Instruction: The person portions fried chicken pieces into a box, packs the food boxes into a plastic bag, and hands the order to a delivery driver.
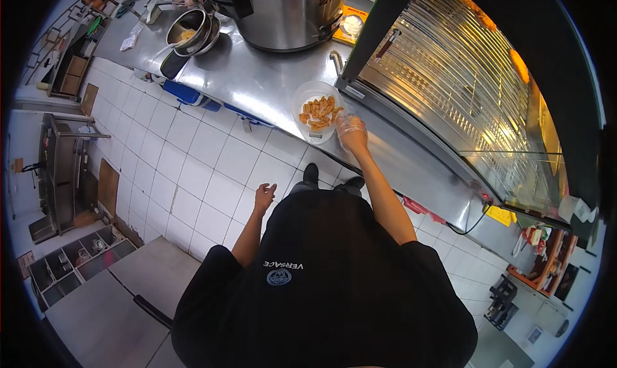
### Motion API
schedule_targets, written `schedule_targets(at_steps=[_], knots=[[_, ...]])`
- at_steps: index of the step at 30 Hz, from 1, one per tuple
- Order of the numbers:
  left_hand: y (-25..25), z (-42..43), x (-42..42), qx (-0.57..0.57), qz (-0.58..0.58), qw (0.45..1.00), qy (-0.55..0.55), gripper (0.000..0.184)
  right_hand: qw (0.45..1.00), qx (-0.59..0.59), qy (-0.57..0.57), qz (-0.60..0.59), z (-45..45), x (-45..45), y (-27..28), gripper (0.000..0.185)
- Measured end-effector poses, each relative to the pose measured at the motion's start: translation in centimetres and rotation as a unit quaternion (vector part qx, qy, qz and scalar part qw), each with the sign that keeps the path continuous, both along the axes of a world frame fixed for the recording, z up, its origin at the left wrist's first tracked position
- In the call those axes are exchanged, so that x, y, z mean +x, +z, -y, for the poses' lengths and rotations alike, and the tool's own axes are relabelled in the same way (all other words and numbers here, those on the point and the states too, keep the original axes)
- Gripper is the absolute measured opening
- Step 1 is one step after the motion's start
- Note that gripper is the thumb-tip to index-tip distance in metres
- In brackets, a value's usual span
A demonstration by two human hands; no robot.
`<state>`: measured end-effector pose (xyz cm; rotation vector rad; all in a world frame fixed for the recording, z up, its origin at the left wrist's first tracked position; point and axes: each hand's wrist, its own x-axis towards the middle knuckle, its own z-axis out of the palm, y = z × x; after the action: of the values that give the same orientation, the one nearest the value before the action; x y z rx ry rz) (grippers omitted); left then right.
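On the steel counter's front edge stands a white round scale point(316, 137) with a small display, and pieces of browned food point(318, 110) lie on its pan. My right hand point(351, 131), in a clear plastic glove, is at the right side of the pan, beside the food. Its fingers are bent and partly hidden by the glove, so what they hold, if anything, cannot be made out. My bare left hand point(265, 193) hangs over the tiled floor, away from the counter, fingers apart and holding nothing.
A large steel cooker point(289, 21) stands behind the scale. Metal bowls point(187, 33) are at the counter's left. A lit glass display case point(450, 72) with wire racks rises at the right. A black cable point(472, 227) hangs off the counter's front edge.
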<state>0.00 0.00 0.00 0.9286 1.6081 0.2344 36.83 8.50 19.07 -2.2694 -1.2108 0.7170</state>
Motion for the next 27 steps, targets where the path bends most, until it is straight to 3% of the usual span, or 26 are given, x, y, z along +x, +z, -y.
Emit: schedule_targets(at_steps=[8, 18, 24, 26, 27], knots=[[-0.5, 0.9, 0.5, 0.01, 0.016, 1.0, 0.015, 0.067, 0.996, 0.021, -0.075, 0.048, 0.8, 1.6, 4.5, 0.049], [-0.9, -0.1, 0.3, 0.024, 0.007, 1.0, 0.0, 0.067, 0.992, 0.066, -0.094, 0.052, -0.3, 2.6, 4.5, 0.042], [-0.4, 0.1, 0.1, 0.023, 0.013, 1.0, 0.009, 0.067, 0.993, 0.111, -0.04, 0.0, -1.2, 2.8, 2.7, 0.031], [-0.5, 0.2, 0.0, 0.015, 0.006, 1.0, 0.004, 0.067, 0.989, 0.098, 0.078, 0.074, -2.1, 3.0, 1.3, 0.024], [-0.6, 0.2, 0.0, 0.015, 0.006, 1.0, 0.004, 0.067, 0.989, 0.098, 0.078, 0.074, -2.3, 2.6, 2.0, 0.024]])
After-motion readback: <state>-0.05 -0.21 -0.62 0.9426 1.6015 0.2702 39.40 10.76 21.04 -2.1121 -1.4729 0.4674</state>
